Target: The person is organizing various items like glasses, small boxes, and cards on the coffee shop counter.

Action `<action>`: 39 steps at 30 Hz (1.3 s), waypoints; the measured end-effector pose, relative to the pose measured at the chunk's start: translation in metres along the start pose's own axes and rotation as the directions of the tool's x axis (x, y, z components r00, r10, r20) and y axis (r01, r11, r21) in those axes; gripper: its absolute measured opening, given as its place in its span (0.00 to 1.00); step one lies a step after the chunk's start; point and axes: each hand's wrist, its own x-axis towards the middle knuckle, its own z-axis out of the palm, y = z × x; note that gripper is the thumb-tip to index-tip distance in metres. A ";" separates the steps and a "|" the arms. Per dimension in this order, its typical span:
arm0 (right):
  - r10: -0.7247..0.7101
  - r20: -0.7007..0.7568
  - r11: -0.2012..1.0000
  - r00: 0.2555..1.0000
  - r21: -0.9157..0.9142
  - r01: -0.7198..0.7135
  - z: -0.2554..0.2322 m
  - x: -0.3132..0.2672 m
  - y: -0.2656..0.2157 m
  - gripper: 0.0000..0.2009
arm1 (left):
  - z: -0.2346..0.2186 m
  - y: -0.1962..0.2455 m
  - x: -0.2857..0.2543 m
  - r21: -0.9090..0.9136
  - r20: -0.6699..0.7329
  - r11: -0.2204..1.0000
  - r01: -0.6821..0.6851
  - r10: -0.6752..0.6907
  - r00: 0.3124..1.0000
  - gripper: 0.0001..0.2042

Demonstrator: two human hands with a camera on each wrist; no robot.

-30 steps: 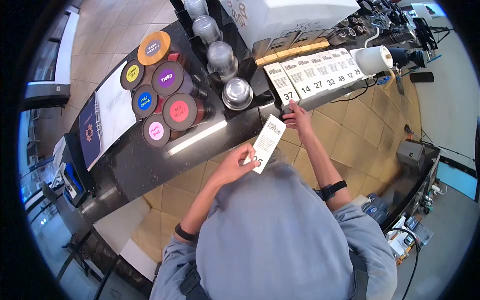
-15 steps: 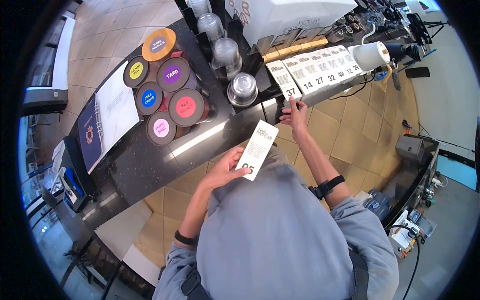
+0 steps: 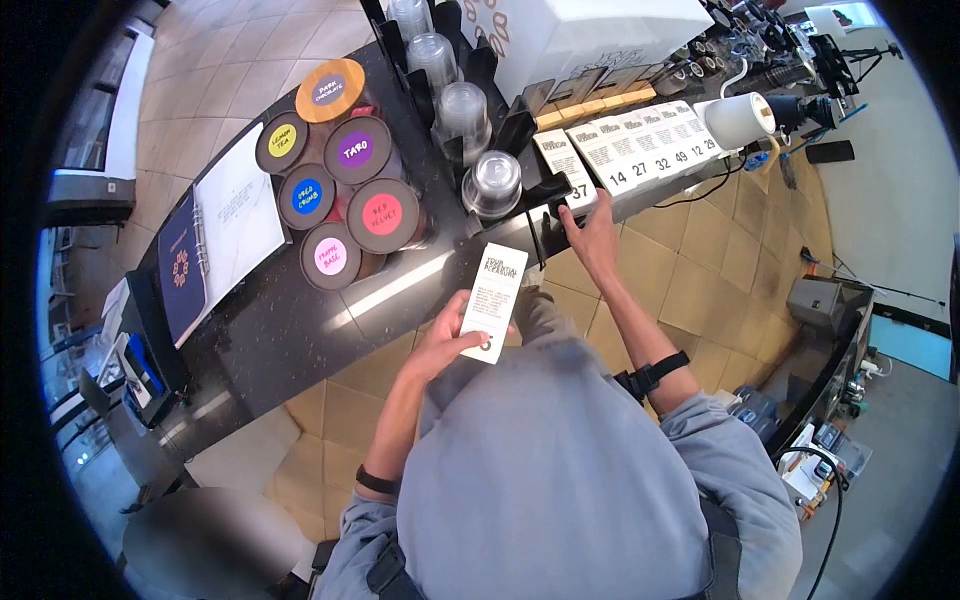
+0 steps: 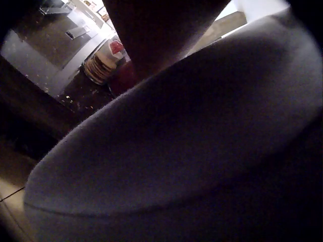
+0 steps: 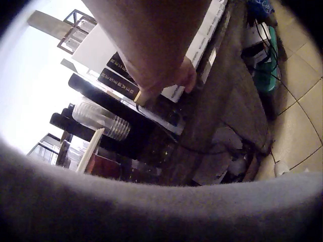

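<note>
The left hand (image 3: 445, 340) pinches a slip (image 3: 491, 300) upright near the chest, above the dark worktop (image 3: 290, 320) edge. Farther out, the right hand (image 3: 590, 225) pinches the bottom of card 37 (image 3: 568, 170), first in a row of numbered cards (image 3: 650, 140) beside stacked lidded cups (image 3: 465, 110).

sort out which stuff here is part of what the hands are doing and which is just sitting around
In use:
- left hand holding the receipt slip
- right hand at card 37
- row of numbered cards

Lying about:
- labelled tubs
- cup stacks
- open binder
- white mug
</note>
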 end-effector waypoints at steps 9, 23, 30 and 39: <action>0.090 0.528 0.937 0.845 -0.333 0.108 -0.036 0.057 -0.029 0.31 | 0.005 -0.017 0.008 -0.291 -0.075 0.956 0.044 -0.069 0.995 0.19; 0.045 0.567 0.983 0.823 0.120 -0.137 -0.090 -0.012 -0.019 0.29 | 0.016 -0.084 0.006 -0.525 -0.130 0.847 0.089 -0.184 0.974 0.17; 0.338 0.788 0.887 0.515 -0.084 -0.454 -0.224 -0.104 -0.016 0.20 | 0.058 -0.103 -0.019 -0.476 -0.224 0.880 -0.008 -0.112 0.968 0.17; -0.091 0.964 0.908 0.251 0.184 -0.376 -0.238 -0.149 -0.018 0.23 | 0.135 -0.158 -0.012 -0.379 -0.538 0.910 -0.171 -0.066 0.840 0.32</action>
